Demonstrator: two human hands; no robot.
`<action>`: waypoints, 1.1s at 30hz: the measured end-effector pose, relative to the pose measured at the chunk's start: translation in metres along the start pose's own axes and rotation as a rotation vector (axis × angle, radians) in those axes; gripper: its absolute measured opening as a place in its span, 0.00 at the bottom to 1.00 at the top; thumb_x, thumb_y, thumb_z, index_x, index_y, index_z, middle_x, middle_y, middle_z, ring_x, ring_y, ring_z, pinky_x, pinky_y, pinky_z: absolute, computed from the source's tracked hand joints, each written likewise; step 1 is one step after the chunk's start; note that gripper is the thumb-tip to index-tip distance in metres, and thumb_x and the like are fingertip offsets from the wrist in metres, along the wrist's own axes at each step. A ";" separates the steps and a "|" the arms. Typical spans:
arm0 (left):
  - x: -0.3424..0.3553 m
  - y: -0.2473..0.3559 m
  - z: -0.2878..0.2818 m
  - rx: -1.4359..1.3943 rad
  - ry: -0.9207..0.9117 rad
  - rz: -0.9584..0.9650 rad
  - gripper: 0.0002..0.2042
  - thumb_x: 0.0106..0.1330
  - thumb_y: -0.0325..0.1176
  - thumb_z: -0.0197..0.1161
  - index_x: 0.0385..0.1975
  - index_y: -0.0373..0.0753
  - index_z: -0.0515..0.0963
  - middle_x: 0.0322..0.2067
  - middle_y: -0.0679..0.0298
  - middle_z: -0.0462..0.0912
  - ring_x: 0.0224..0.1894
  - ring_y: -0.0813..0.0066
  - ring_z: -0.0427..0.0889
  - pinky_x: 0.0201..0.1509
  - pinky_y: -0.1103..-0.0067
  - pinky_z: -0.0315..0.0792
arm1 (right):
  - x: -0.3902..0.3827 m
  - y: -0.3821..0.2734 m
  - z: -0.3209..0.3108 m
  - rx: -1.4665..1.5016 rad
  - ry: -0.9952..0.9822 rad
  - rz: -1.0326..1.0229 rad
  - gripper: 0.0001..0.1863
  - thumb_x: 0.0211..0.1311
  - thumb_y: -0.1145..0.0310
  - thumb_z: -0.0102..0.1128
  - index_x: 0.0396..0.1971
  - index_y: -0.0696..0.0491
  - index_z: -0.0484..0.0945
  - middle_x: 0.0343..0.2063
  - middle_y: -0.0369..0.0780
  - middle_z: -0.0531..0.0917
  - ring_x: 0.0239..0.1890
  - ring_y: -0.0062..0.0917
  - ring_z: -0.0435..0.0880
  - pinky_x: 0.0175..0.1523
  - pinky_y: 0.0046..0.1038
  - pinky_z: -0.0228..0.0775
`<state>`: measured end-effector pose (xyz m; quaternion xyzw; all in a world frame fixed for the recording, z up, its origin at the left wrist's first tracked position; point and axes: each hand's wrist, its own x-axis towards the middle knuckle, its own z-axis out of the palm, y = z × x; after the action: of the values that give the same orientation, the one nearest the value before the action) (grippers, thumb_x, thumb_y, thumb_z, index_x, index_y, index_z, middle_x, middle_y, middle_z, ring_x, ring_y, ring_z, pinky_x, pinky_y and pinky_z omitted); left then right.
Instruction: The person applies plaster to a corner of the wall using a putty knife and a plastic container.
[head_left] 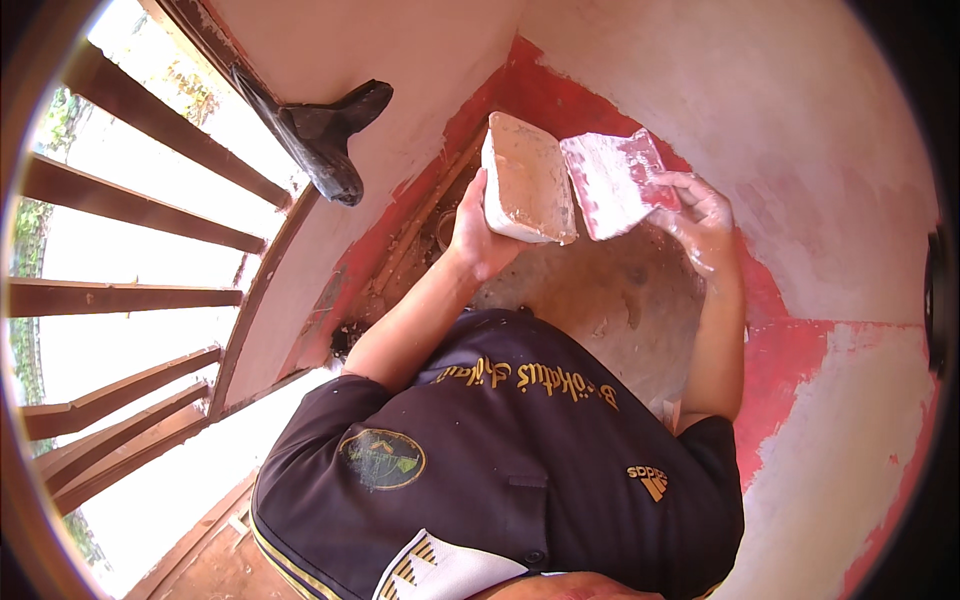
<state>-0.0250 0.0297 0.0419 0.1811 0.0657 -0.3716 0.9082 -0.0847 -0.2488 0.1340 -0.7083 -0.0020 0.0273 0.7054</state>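
Left hand (478, 232): fingers wrapped around the near edge of 1 white rectangular tray (527, 180), gripping it, tray tilted and crusted with pale plaster. Right hand (700, 215): fingers closed on the handle end of 1 wide putty knife (612, 182), blade smeared white over red, its edge just beside the tray's right side; whether they touch cannot be told. Hand dusted with white paste. Both items held at the wall corner, above a stained floor (610, 300). Surroundings: red wall (790, 350) partly coated white; 1 dark object (325, 135) on the window sill; wooden window bars (130, 220) at left; dark shirt (500, 450) below.
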 end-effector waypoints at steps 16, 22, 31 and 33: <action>0.026 -0.011 -0.001 -0.009 -0.055 -0.012 0.30 0.73 0.57 0.34 0.69 0.47 0.58 0.67 0.59 0.63 0.68 0.53 0.62 0.67 0.46 0.55 | 0.031 0.051 -0.006 -0.137 0.373 -0.287 0.25 0.66 0.79 0.56 0.62 0.61 0.64 0.43 0.44 0.81 0.45 0.18 0.77 0.50 0.19 0.69; 0.058 -0.022 -0.002 -0.081 -0.146 -0.055 0.28 0.74 0.54 0.32 0.67 0.47 0.61 0.65 0.59 0.66 0.65 0.53 0.67 0.64 0.45 0.61 | 0.056 0.047 -0.008 0.029 0.532 -0.677 0.14 0.67 0.80 0.53 0.50 0.62 0.65 0.43 0.45 0.80 0.44 0.23 0.79 0.48 0.27 0.78; 0.105 -0.041 -0.021 -0.039 -0.231 -0.037 0.28 0.73 0.53 0.35 0.67 0.46 0.62 0.64 0.60 0.68 0.64 0.59 0.69 0.65 0.52 0.64 | 0.085 0.088 -0.010 -0.171 0.284 -0.377 0.08 0.67 0.75 0.57 0.40 0.57 0.68 0.33 0.36 0.76 0.40 0.17 0.77 0.44 0.22 0.71; 0.113 -0.045 -0.016 0.006 -0.223 0.000 0.28 0.73 0.53 0.35 0.67 0.45 0.62 0.64 0.61 0.69 0.64 0.59 0.69 0.66 0.55 0.64 | 0.084 0.097 -0.021 -0.495 0.170 -0.338 0.07 0.66 0.74 0.59 0.31 0.56 0.69 0.31 0.34 0.76 0.38 0.16 0.76 0.42 0.21 0.70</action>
<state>0.0251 -0.0673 -0.0144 0.1411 -0.0370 -0.3896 0.9093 -0.0032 -0.2668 0.0337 -0.8480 -0.0672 -0.1511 0.5035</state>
